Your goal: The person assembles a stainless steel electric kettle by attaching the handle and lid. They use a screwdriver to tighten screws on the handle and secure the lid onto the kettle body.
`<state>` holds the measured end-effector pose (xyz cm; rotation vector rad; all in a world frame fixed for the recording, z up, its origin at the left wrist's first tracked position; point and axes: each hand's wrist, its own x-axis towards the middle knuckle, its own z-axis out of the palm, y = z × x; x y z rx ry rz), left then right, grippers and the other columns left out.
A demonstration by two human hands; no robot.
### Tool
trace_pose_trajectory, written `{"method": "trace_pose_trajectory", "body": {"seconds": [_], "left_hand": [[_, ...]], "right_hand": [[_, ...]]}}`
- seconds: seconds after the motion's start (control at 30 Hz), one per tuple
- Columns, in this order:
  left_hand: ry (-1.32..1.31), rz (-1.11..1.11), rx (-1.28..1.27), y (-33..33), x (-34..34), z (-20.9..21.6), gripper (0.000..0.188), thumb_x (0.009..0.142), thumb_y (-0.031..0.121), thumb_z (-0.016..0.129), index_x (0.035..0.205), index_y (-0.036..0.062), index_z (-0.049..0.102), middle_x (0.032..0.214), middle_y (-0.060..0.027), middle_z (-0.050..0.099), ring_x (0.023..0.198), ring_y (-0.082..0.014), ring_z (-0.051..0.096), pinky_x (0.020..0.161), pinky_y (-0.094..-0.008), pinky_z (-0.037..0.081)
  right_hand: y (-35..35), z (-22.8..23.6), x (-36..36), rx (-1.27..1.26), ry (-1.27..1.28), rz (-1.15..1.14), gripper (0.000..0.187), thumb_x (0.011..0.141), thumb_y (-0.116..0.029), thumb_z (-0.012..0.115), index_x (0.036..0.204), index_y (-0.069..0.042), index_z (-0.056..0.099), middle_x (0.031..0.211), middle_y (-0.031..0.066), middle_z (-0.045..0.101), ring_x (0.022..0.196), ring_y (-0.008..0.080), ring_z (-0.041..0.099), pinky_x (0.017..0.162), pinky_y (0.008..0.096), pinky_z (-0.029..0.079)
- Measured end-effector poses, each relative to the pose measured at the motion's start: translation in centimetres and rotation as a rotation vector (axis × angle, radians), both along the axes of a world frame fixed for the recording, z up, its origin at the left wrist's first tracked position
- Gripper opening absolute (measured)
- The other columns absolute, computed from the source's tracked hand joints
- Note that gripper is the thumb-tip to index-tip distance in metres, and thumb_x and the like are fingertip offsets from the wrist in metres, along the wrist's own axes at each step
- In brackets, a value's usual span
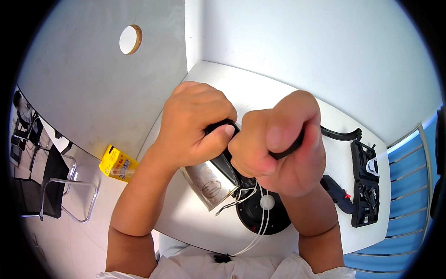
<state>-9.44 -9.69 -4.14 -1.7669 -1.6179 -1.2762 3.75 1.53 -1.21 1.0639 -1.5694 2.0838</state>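
My left hand [200, 123] is closed around a black part of a device, thumb pressed along its edge. My right hand [285, 142], raised nearest to the camera, is a fist around a black object [289, 148]; only a bit of it shows, so its kind is hidden. Below the hands are a silver metal plate [206, 186] with a round stamp, a black bar [225, 168], and a round black disc [251, 216]. White wires [246, 197] come out near the plate's corner. A thin white cord [261, 228] with a round white piece [267, 202] hangs in front of the disc.
On the white table [186, 228], to the right, lie a black power tool [338, 194], an open black tool case [364, 186] and a curved black strip [341, 134]. A yellow box [117, 163] is at left, beside a grey panel [107, 83]. A black chair [55, 181] stands beyond.
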Motion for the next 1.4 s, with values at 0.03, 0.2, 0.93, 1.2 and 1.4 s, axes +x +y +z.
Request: {"method": "trace_pose_trajectory", "body": {"seconds": [0.03,0.2,0.93,1.2,1.4], "left_hand": [[-0.01,-0.014,0.012,0.1,0.0,0.0,0.013,0.064,0.022,0.059,0.066,0.009,0.058,0.062,-0.0043,0.054,0.063,-0.0249,0.053,0.067,-0.0354,0.041],[-0.009,-0.012,0.012,0.2,0.1,0.1,0.014,0.065,0.023,0.058,0.065,0.0087,0.058,0.062,-0.0046,0.054,0.062,-0.025,0.052,0.067,-0.0358,0.04],[0.021,-0.03,0.033,-0.9,-0.3,-0.4,0.017,0.066,0.027,0.058,0.068,0.01,0.06,0.066,-0.003,0.058,0.07,-0.0233,0.059,0.07,-0.0371,0.04],[0.06,0.027,0.092,-1.6,-0.4,-1.1,0.018,0.069,0.029,0.057,0.067,0.0113,0.059,0.065,-0.0016,0.056,0.067,-0.0219,0.057,0.071,-0.0352,0.039],[0.101,0.005,0.144,-2.9,-0.7,-1.3,0.023,0.073,0.034,0.054,0.067,0.0115,0.059,0.065,-0.0009,0.055,0.066,-0.0206,0.056,0.068,-0.035,0.039]], "right_hand": [[0.2,0.0,-0.1,0.005,0.003,0.017,0.037,0.103,-0.044,0.032,0.102,-0.009,0.043,0.068,0.0064,0.049,0.048,0.0097,0.032,0.041,0.0244,0.029],[0.4,0.2,-0.7,-0.005,0.034,0.111,0.041,0.103,-0.047,0.03,0.1,-0.008,0.043,0.065,0.0063,0.048,0.046,0.0103,0.032,0.04,0.0252,0.028],[-0.8,-0.6,1.2,-0.053,-0.122,-0.153,0.059,0.097,-0.05,0.046,0.135,-0.009,0.028,0.073,0.0061,0.054,0.059,0.0121,0.048,0.053,0.0248,0.041],[-2.0,0.5,-0.1,0.037,-0.061,0.067,0.031,0.101,-0.043,0.041,0.107,-0.012,0.043,0.073,0.0105,0.057,0.048,0.0106,0.044,0.05,0.0253,0.04],[-3.0,0.2,-0.1,-0.022,-0.052,0.101,0.034,0.103,-0.039,0.036,0.097,-0.009,0.048,0.065,0.0092,0.055,0.047,0.0146,0.043,0.049,0.0297,0.039]]}}
